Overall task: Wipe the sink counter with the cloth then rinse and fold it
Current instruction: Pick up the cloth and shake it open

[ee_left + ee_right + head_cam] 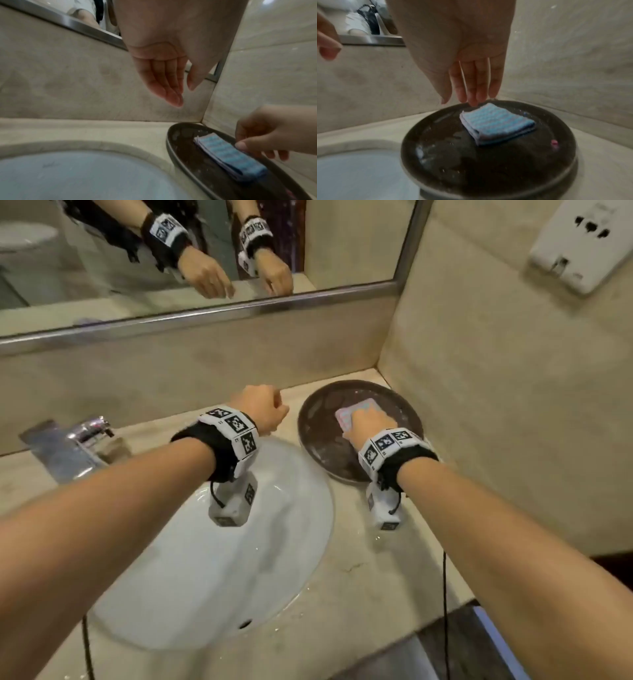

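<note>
The blue striped cloth (356, 409) lies folded into a small square on a dark round tray (318, 419) in the back right corner of the counter. My right hand (359, 422) hovers over it with straight fingers (471, 94) pointing down. Their tips meet the far edge of the cloth (496, 124), and the thumb hangs apart. The left wrist view shows the cloth (229, 152) flat on the tray (188, 155). My left hand (274, 414) is relaxed and empty (184, 94) above the counter's back strip, left of the tray.
A white oval sink (291, 525) is set in the beige stone counter (359, 559), with a chrome faucet (85, 436) at its left. A mirror (205, 251) runs above the backsplash. The right wall carries a socket plate (582, 244). A small pink bit (554, 143) lies on the wet tray (488, 162).
</note>
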Demonstrator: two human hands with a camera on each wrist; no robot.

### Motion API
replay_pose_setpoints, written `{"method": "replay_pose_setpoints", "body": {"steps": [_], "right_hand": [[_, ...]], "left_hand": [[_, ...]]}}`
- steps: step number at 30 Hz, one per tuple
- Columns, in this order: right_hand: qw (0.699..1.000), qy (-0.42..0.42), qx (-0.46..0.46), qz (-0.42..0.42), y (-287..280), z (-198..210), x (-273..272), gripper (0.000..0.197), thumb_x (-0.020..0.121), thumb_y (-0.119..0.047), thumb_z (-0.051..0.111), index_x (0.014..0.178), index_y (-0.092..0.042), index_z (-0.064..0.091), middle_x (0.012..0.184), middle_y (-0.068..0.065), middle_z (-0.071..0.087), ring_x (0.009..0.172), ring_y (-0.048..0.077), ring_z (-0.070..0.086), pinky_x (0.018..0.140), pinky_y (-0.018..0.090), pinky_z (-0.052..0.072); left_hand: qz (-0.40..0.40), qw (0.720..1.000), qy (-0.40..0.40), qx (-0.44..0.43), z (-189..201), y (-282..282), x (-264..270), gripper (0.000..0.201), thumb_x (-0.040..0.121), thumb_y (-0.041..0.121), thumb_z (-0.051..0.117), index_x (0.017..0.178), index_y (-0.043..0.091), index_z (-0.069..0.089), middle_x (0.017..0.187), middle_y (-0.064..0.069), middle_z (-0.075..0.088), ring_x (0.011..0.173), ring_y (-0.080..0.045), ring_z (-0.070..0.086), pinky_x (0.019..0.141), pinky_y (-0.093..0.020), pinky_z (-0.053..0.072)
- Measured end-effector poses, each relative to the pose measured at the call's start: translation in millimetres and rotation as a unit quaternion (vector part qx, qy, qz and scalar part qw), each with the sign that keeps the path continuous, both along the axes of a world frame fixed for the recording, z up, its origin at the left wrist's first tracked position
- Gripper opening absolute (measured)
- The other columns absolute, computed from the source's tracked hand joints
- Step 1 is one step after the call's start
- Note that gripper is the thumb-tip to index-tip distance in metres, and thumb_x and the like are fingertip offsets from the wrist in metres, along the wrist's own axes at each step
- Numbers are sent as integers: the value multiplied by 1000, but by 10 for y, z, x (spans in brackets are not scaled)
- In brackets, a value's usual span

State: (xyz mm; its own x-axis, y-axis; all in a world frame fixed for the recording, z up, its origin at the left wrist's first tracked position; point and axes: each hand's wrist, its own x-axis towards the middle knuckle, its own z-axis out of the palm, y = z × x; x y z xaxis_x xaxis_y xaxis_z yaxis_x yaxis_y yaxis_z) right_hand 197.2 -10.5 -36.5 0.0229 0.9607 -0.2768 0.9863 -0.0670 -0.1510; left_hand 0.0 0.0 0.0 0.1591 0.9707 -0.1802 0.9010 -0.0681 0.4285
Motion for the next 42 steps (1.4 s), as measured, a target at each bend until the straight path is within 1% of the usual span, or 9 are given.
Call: {"method": "replay_pose_setpoints", "body": {"steps": [4, 6, 11, 19, 24, 28, 33, 37, 42], "right_hand": [[998, -13, 56, -13, 73, -328, 70, 11, 84, -17, 51, 76, -24, 55, 77, 5, 53, 75, 20, 58, 68, 24, 44], [998, -34, 59, 4, 68, -429, 92, 13, 85, -15, 54, 92, -18, 65, 89, 8, 65, 85, 28, 66, 70, 28, 48], [999, -43, 19, 20, 39, -602, 145, 37, 90, -8, 50, 127, -10, 50, 114, 16, 64, 102, 34, 62, 78, 33, 48], [999, 9, 2, -41, 69, -526, 85, 22, 90, -5, 47, 108, 1, 58, 110, 21, 66, 100, 37, 63, 70, 35, 45], [998, 49, 25, -36, 198, -23, -12, 29, 89, -12, 50, 115, -1, 60, 118, 21, 60, 110, 35, 59, 80, 35, 46], [997, 39, 65, 3, 302, 530, -237, 22, 88, -6, 50, 100, -5, 69, 100, 13, 67, 98, 32, 64, 75, 33, 51], [987, 110, 91, 75, 321, 1231, -687, 20, 89, -8, 53, 100, -10, 69, 110, 12, 68, 104, 29, 62, 91, 36, 52], [969, 165, 110, 146, 268, 1817, -1188, 19, 89, -10, 55, 99, -10, 71, 104, 10, 68, 106, 25, 61, 86, 30, 48], [938, 242, 139, 207, 154, 2390, -1806, 16, 86, -7, 59, 92, -11, 73, 73, -3, 60, 83, 16, 59, 69, 24, 44]], "left_hand": [[15, 999, 8, -33, -347, -31, 4, 20, 93, 29, 46, 94, 14, 59, 77, -5, 73, 76, -23, 69, 72, -28, 50], [18, 999, 0, -46, -478, -48, 0, 20, 93, 30, 46, 95, 14, 58, 77, -4, 73, 74, -22, 70, 68, -28, 50], [30, 998, -15, -55, -644, -98, -30, 16, 93, 31, 47, 91, 17, 56, 75, -3, 71, 71, -22, 69, 69, -29, 52], [15, 998, -13, -63, -664, -183, -114, 14, 94, 27, 47, 88, 17, 55, 64, 4, 63, 58, -12, 60, 55, -24, 45], [8, 1000, -7, -27, -343, -182, -117, 15, 93, 27, 46, 91, 16, 56, 71, 0, 69, 65, -17, 64, 69, -28, 50], [8, 999, -28, 17, 115, -165, -137, 8, 91, 26, 49, 89, 20, 53, 77, -3, 72, 72, -21, 69, 78, -36, 56], [8, 997, -20, 74, 718, -176, -310, 20, 89, 30, 55, 102, 15, 57, 96, -7, 71, 91, -26, 65, 85, -36, 52], [16, 995, 5, 96, 1164, -282, -604, 43, 85, 43, 59, 116, 15, 52, 107, -5, 65, 97, -22, 59, 83, -32, 47], [64, 989, 33, 129, 1601, -456, -1169, 29, 89, 25, 57, 115, 11, 57, 118, -11, 64, 109, -27, 58, 90, -33, 47]]}}
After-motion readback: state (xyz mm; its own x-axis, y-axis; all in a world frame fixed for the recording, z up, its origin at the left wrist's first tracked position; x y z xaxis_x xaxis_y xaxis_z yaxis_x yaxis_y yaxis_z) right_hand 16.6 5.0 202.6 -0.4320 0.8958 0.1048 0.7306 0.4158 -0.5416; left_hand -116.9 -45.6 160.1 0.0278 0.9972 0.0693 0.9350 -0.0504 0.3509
